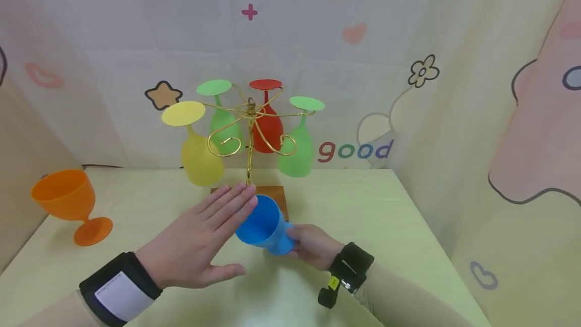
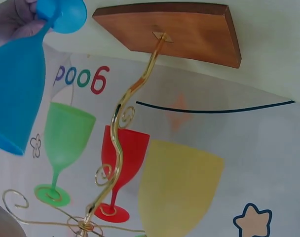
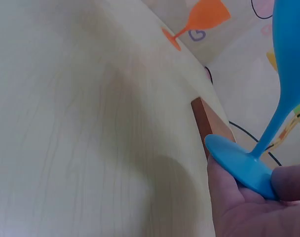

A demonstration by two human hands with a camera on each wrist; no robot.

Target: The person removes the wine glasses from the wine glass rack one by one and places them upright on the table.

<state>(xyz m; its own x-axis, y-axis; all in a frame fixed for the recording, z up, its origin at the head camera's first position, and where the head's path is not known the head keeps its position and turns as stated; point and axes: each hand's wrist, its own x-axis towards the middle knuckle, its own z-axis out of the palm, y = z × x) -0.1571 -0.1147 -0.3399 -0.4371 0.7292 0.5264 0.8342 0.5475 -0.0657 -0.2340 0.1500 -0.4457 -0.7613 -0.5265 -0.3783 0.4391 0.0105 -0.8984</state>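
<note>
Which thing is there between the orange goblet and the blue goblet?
In the head view, bare tabletop and then the left hand lie between the orange goblet and the blue goblet.

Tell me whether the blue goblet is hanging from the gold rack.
No, the right hand holds the blue goblet by its foot.

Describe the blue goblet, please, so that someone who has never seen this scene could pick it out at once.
On the pale table, find the gold wire rack with its wooden base. On the near side of that base, the right hand grips the blue goblet by its foot. It is the only blue goblet and the only one held in a hand.
</note>
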